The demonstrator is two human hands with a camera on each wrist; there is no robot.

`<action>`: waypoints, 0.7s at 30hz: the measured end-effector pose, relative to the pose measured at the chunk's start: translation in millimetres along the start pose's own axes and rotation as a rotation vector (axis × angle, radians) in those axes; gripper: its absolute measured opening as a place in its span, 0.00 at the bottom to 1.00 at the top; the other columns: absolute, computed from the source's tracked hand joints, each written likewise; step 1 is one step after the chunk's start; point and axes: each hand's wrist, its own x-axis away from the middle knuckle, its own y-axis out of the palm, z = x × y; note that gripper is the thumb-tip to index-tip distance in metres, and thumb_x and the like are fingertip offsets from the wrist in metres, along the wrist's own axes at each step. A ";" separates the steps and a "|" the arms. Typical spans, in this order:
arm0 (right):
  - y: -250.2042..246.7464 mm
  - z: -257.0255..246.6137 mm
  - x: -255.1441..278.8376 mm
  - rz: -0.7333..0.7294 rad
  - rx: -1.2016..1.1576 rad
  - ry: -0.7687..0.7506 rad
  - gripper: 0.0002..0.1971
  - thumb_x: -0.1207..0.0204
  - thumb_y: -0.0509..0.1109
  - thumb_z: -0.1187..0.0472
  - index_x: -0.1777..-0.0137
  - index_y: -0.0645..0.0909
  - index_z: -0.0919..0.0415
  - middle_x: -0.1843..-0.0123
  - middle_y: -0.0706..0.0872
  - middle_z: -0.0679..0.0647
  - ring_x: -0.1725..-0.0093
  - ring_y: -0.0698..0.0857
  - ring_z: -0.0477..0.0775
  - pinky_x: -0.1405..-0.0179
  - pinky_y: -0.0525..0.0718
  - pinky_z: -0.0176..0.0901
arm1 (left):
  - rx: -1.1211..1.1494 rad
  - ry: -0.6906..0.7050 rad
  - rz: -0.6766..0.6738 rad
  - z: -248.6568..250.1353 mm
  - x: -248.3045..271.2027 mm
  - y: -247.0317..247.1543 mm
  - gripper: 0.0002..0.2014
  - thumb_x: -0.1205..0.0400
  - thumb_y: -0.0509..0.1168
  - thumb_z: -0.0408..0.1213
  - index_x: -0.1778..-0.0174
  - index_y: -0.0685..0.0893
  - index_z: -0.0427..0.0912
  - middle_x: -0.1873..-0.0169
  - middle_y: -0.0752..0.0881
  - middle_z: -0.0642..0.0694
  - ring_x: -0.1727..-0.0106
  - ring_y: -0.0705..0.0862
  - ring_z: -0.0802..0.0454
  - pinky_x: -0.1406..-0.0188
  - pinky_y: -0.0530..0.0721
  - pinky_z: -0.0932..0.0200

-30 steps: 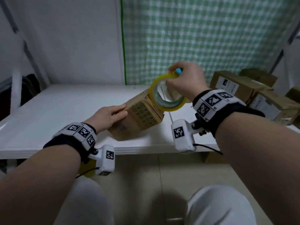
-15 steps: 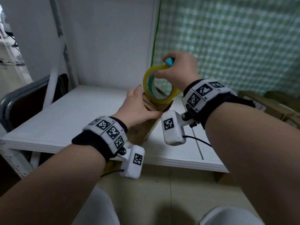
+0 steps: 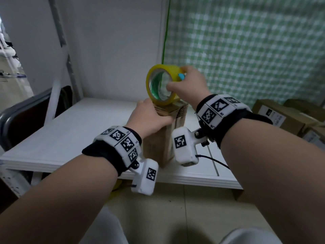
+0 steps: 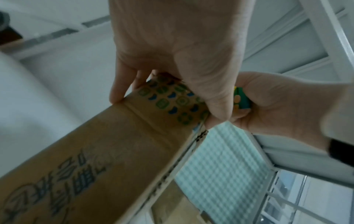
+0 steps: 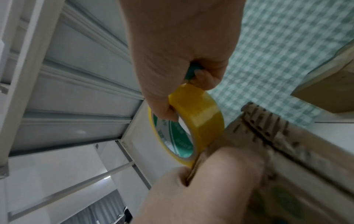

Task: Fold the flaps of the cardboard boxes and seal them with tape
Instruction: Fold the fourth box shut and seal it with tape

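Note:
A brown cardboard box (image 3: 158, 147) (image 4: 114, 151) stands on end near the front of the white table (image 3: 70, 138). My left hand (image 3: 149, 117) grips its top end, fingers over the far edge and thumb on the near side. My right hand (image 3: 186, 85) holds a yellow tape roll (image 3: 171, 71) (image 5: 199, 115) upright, thumb through the core. The roll's lower rim touches the folded top flaps (image 5: 268, 128). The same hand also pinches a small blue tool (image 3: 181, 76) (image 5: 191, 71) against the roll. No pulled-out tape strip is visible.
Several other cardboard boxes (image 3: 281, 117) are stacked at the right end of the table. A dark chair (image 3: 26, 117) stands to the left. Behind hang a white wall and a green checked cloth (image 3: 246, 50). The table's front edge is just below my wrists.
The box went from lying tilted to standing on end. My left hand shifted from its side to its top. The tape roll came down onto the top flaps.

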 end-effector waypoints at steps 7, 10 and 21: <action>-15.6 13.3 16.1 -0.009 0.085 -0.032 0.24 0.35 0.75 0.57 0.37 0.79 0.59 0.53 0.82 0.52 0.50 0.84 0.55 0.50 0.87 0.52 | -0.036 -0.044 -0.047 14.6 18.6 20.6 0.37 0.41 0.68 0.65 0.42 0.76 0.43 0.47 0.77 0.43 0.49 0.80 0.44 0.53 0.82 0.53; -30.7 14.2 17.9 0.012 0.087 -0.021 0.26 0.35 0.75 0.55 0.35 0.81 0.57 0.53 0.83 0.51 0.52 0.85 0.53 0.54 0.88 0.47 | -0.055 -0.066 -0.081 16.4 18.6 16.2 0.37 0.42 0.67 0.64 0.42 0.76 0.43 0.46 0.77 0.42 0.49 0.81 0.44 0.56 0.81 0.54; -92.2 28.3 36.1 -0.058 0.223 -0.002 0.24 0.36 0.74 0.52 0.37 0.84 0.49 0.61 0.87 0.48 0.67 0.82 0.46 0.67 0.86 0.42 | -0.083 -0.102 -0.100 22.1 16.6 13.3 0.34 0.47 0.63 0.66 0.54 0.83 0.44 0.54 0.84 0.41 0.56 0.84 0.45 0.62 0.80 0.57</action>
